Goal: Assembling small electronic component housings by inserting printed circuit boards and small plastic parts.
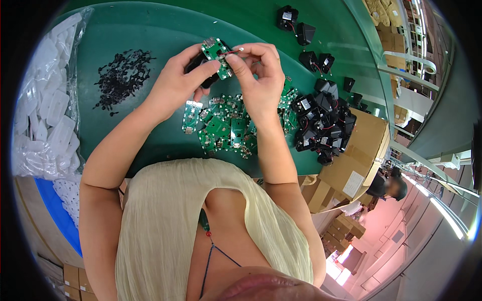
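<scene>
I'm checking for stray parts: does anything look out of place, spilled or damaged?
One small black piece lies apart, just below the left-hand heap of tiny black parts, so it looks strayed. The held circuit board shows no obvious damage.

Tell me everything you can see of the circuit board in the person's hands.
The circuit board is green, flat and roughly rectangular, with silvery, metal-looking parts at its upper end and small dark and pale components. It is held above the green table, slanting from upper left to lower right, over a black part. The left hand's thumb lies on its face; the right hand's fingertips are at its right edge, by a red wire. What they pinch is unclear.
</scene>
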Action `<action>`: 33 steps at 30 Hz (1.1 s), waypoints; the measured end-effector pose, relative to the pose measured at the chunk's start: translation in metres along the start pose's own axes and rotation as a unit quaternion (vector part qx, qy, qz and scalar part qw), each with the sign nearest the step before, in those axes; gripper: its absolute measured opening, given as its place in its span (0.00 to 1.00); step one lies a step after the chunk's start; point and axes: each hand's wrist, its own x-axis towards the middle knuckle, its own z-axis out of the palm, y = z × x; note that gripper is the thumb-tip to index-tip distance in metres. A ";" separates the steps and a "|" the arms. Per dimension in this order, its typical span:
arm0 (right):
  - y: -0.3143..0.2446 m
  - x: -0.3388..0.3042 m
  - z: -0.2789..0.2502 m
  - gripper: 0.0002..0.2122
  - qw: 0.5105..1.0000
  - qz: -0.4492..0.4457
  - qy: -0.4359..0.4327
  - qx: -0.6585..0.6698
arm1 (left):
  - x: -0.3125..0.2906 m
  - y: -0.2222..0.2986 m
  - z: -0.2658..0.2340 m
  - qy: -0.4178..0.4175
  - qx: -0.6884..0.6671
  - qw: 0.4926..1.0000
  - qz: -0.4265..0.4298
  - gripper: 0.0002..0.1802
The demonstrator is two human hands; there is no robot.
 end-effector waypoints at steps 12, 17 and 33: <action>-0.001 -0.003 0.009 0.05 0.993 0.021 -0.030 0.113 | -0.007 0.011 0.006 0.044 0.020 0.997 -0.055 0.18; 0.001 0.001 0.018 0.05 0.981 0.018 -0.016 0.193 | -0.007 0.011 0.003 0.050 0.135 0.990 0.002 0.18; -0.030 0.033 -0.018 0.11 0.837 -0.361 -0.257 -0.322 | -0.009 0.013 -0.007 0.025 0.178 0.983 0.032 0.21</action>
